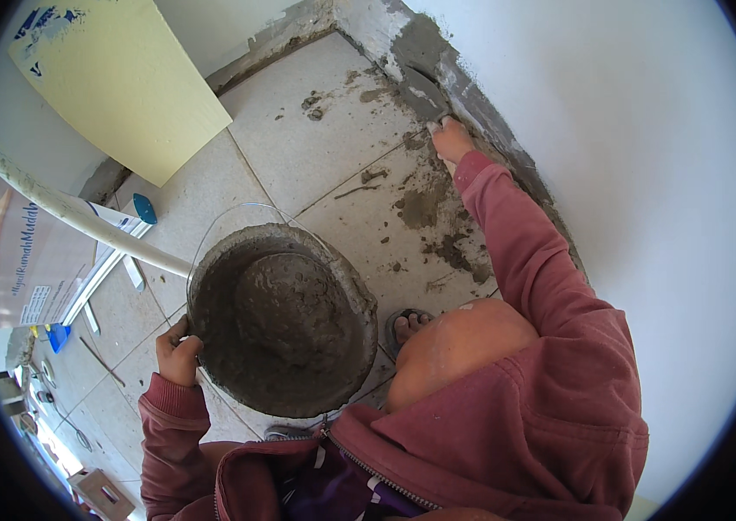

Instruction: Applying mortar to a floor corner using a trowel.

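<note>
My left hand [178, 352] is closed on the rim of a bucket [366, 304] caked in grey mortar, at its left side. Wet mortar [290, 295] lies heaped inside, and a thin wire handle arches over the far rim. Stretched out to the far right, my right hand [452, 139] is closed round the handle of a trowel. The trowel's grey blade [424, 94] is at the foot of the white wall, against the rough mortar strip [424, 48]; whether it touches is hard to tell. My fingers partly hide the handle.
Mortar splashes [424, 204] dot the tiled floor [290, 95] beside the right wall [628, 130]. A pale yellow board [125, 87] leans at the far left. A white pipe [107, 227] runs toward the bucket, near a printed banner [29, 252]. My sandalled foot [409, 326] stands right of the bucket.
</note>
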`<act>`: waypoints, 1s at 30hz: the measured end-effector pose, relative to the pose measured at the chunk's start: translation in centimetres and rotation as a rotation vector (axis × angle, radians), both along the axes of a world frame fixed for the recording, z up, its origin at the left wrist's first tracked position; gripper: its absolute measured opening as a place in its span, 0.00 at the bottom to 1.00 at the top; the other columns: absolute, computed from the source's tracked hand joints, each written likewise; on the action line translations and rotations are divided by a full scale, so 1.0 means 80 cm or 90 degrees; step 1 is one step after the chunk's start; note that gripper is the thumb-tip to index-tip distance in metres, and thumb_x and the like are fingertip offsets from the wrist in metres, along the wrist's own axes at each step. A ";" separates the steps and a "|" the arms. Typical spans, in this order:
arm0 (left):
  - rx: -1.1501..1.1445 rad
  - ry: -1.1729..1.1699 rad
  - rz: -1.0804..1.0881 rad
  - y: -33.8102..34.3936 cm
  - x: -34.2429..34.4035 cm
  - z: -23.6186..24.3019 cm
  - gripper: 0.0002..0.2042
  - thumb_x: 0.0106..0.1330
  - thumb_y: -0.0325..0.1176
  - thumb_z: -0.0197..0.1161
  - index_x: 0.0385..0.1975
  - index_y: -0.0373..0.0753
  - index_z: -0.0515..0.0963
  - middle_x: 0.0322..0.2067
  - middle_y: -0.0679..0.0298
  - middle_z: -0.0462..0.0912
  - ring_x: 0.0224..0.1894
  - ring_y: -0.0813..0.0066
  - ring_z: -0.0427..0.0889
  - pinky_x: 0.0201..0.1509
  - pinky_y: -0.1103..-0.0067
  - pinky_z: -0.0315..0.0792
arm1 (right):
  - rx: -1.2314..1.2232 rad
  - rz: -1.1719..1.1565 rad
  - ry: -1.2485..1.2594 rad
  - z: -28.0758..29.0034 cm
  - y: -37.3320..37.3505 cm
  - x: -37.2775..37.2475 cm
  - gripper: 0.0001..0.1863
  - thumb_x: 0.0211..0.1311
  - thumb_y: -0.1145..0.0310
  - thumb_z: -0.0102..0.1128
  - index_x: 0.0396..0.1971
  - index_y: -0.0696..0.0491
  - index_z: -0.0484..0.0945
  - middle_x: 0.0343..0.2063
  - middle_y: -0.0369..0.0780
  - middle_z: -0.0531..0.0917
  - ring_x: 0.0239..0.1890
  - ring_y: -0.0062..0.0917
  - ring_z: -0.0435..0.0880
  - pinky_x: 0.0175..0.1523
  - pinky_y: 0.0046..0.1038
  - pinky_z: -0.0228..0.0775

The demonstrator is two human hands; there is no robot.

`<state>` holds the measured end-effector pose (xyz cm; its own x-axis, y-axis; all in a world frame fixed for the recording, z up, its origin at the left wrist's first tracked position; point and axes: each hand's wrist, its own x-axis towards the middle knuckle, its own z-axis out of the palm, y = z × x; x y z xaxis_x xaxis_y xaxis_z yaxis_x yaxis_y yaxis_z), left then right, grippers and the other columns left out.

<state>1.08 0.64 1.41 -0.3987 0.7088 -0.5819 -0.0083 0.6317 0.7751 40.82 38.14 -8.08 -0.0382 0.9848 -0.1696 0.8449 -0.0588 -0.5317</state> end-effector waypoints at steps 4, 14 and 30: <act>0.029 -0.004 0.035 0.002 0.004 -0.001 0.22 0.44 0.23 0.47 0.43 0.27 0.73 0.28 0.66 0.76 0.23 0.83 0.71 0.23 0.87 0.65 | -0.057 -0.064 0.266 0.046 0.007 -0.014 0.16 0.59 0.60 0.46 0.32 0.61 0.70 0.19 0.41 0.75 0.16 0.27 0.75 0.23 0.29 0.66; -0.048 0.004 -0.110 -0.006 -0.030 -0.008 0.19 0.46 0.24 0.48 0.39 0.30 0.75 0.25 0.64 0.77 0.23 0.80 0.74 0.23 0.83 0.70 | 0.084 -0.071 0.300 0.047 -0.121 0.049 0.15 0.60 0.60 0.48 0.32 0.59 0.71 0.17 0.40 0.74 0.16 0.22 0.74 0.20 0.25 0.64; 0.122 -0.381 0.011 -0.021 -0.057 -0.081 0.14 0.57 0.37 0.56 0.33 0.30 0.73 0.25 0.60 0.77 0.24 0.70 0.77 0.25 0.74 0.74 | 0.096 0.367 -0.319 0.238 -0.210 -0.160 0.22 0.52 0.55 0.57 0.32 0.61 0.70 0.22 0.48 0.75 0.28 0.36 0.75 0.34 0.33 0.66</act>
